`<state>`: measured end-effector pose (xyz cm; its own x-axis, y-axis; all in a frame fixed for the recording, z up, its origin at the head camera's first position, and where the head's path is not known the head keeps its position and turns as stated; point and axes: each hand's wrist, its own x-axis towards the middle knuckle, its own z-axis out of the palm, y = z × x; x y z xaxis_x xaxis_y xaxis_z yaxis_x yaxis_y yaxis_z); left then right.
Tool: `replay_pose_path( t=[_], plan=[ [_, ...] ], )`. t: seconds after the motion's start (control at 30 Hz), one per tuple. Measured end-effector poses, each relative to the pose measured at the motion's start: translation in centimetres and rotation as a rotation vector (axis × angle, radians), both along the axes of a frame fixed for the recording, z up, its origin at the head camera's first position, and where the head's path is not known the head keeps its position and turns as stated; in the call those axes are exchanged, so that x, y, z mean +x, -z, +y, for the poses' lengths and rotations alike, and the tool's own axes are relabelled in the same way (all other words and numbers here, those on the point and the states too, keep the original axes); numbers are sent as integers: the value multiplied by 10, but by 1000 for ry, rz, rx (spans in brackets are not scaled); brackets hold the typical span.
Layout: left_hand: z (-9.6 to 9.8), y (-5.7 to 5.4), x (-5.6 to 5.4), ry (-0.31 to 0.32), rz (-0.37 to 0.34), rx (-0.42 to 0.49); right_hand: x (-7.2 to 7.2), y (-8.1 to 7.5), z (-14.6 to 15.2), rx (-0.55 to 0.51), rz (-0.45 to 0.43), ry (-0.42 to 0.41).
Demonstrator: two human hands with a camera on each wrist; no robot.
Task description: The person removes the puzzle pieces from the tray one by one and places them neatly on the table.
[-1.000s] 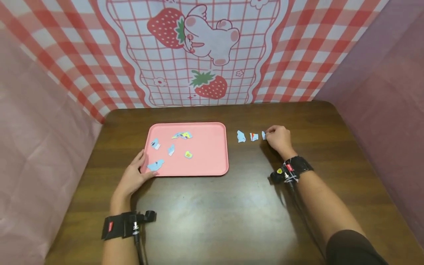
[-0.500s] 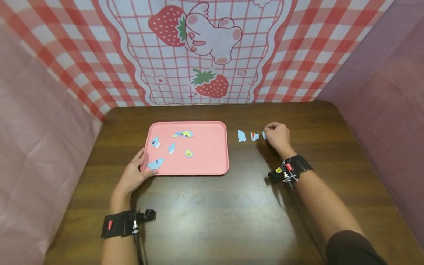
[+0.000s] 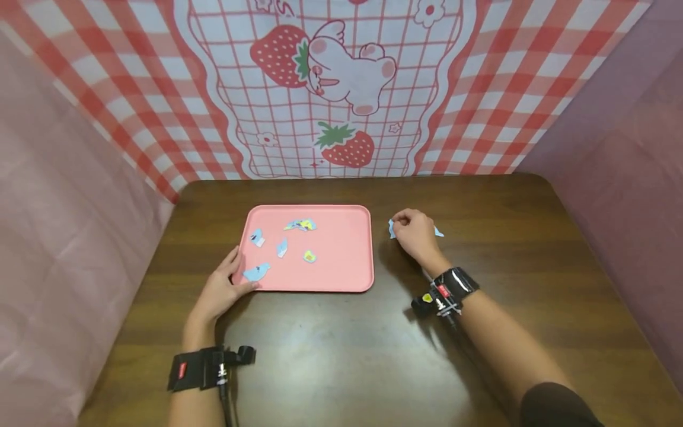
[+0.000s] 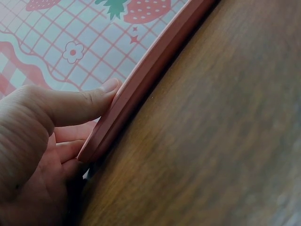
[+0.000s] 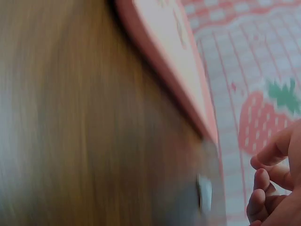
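A pink tray (image 3: 341, 258) lies on the table with several torn-looking pieces of printed paper, among them a light blue one (image 3: 257, 272), a yellow one (image 3: 309, 256) and a blue-and-yellow one (image 3: 300, 225). My left hand (image 3: 220, 290) grips the tray's near left corner, thumb (image 4: 94, 101) on the rim. Right of the tray, my right hand (image 3: 416, 234) hovers with loosely curled fingers; nothing shows between them in the right wrist view. Beside its fingertips a blue paper piece (image 3: 392, 229) lies on the table, and another (image 3: 439, 232) shows past its far side. The hand hides what lies between.
The wooden table (image 3: 331, 356) ends at a red-and-white checked cloth (image 3: 480, 118) with strawberries. Pink cloths hang at the left (image 3: 64, 207) and right (image 3: 613, 178). Straps with cameras and cables sit on both wrists.
My right hand has moved left from the farthest-right paper piece, leaving it on the table, to above the pieces nearer the tray. The left hand stays on the tray; the head view has shifted slightly.
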<state>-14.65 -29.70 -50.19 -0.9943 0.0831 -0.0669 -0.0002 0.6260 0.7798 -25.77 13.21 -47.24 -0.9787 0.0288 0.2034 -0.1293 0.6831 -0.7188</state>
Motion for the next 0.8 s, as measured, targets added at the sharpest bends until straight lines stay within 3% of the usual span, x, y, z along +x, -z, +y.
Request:
replay_pose_path(
  t=[0.13,0.47,0.8],
  plan=[
    [-1,0,1,-4,-16,-1,13,-2,-30,-2,-2,-87],
    [1,-2,-1,-9,-60,-11,37,-2,-88,100,-125,-279],
    [-1,-3,1,-4,-25,-9,35,-6,-135,244,-189,-379]
  ],
)
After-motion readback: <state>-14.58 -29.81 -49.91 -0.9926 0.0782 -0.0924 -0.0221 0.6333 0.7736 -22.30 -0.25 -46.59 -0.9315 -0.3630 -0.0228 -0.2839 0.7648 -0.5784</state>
